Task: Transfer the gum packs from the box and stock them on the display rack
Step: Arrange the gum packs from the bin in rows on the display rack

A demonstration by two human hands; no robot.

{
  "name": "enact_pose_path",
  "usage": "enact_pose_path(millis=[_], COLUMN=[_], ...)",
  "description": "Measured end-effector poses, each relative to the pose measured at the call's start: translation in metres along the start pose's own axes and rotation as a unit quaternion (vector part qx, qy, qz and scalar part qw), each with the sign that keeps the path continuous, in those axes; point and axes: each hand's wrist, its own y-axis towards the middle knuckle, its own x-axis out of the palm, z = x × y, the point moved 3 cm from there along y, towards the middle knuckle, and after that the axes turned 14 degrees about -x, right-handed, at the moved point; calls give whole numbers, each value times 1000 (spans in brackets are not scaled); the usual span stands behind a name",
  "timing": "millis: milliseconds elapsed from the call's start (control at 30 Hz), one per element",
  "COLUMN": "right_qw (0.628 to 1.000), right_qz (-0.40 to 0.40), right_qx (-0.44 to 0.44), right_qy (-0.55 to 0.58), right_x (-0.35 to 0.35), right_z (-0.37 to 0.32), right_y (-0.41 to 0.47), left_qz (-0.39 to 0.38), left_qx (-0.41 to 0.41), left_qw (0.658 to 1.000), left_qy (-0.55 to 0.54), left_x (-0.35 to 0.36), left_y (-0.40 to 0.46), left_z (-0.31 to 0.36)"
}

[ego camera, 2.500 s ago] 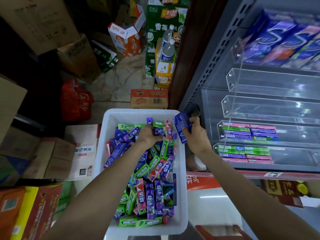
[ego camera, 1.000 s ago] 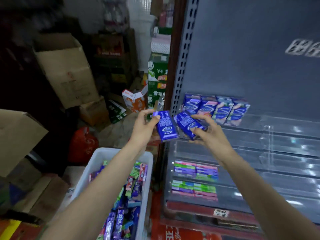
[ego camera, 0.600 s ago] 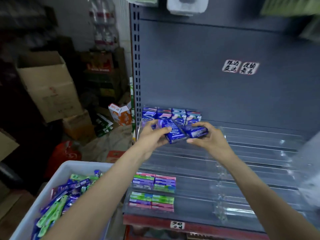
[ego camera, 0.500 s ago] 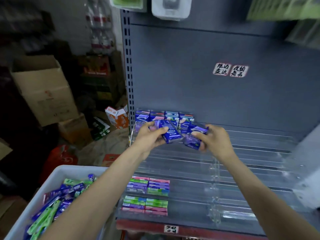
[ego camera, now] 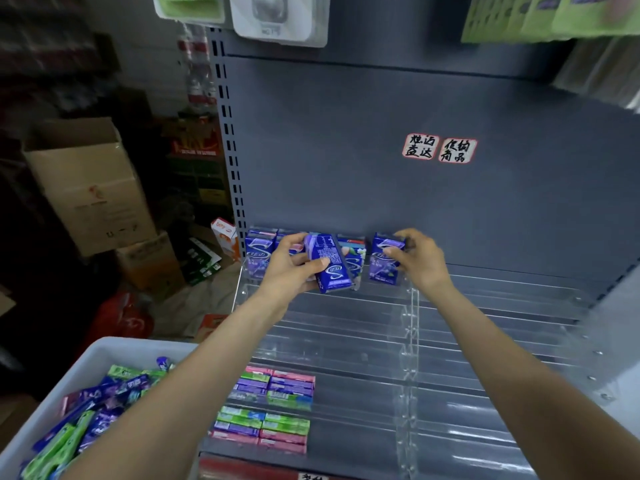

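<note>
Two hands at the rack (ego camera: 485,306) top row, left hand (ego camera: 289,268) gripping a blue pack (ego camera: 332,268), right hand (ego camera: 417,261) pinching another pack (ego camera: 384,263) upright, box (ego camera: 104,351) lower left

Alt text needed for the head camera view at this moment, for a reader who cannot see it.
A person's left hand holds a blue rectangular gum pack at the top tier of a clear acrylic display rack, while the right hand stands another blue gum pack upright beside the row there. A white plastic bin of mixed gum packs sits lower left.
</note>
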Motion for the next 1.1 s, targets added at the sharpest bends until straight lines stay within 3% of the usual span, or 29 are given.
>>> enact_pose_path(millis=[167, 300, 467, 533, 667, 800, 867, 933, 1033, 1100], right_qw=[996, 983, 982, 982, 969, 971, 981, 986, 991, 992], right_qz=[-53, -28, -48, -43, -106, -16, 57, 90, 63, 28], right_qx=[-43, -87, -83, -132, -224, -237, -179, -138, -119, -118], right_qy=[-65, -158, -165, -130, 17, 23, 40, 37, -1, -29], right_x=[15, 17, 17, 9, -2, -15, -27, -37, -41, -35], right_z=[8, 13, 2, -10, -37, -35, -28, -19, -8, -3], right_y=[6, 5, -11, -20, -35, -34, -29, -25, -18, -14], left_qz=[17, 24, 9, 0, -28, -80, -34, 58, 125, 131], left_qx=[-5, -5, -2, -5, -18, -30, 1, 111, 256, 276], left_qw=[1000, 1000, 1000, 1000, 999, 996, 994, 941, 789, 712], left_qy=[11, 20, 4, -8, -32, -29, 104, 316, 544, 632], left_x=[-3, -5, 2, 8, 28, 53, 54, 47, 40, 38], left_y=[2, 4, 5, 5, 6, 9, 13, 19, 26, 31], left_z=[1, 1, 2, 3, 7, 10, 12, 14, 13, 11])
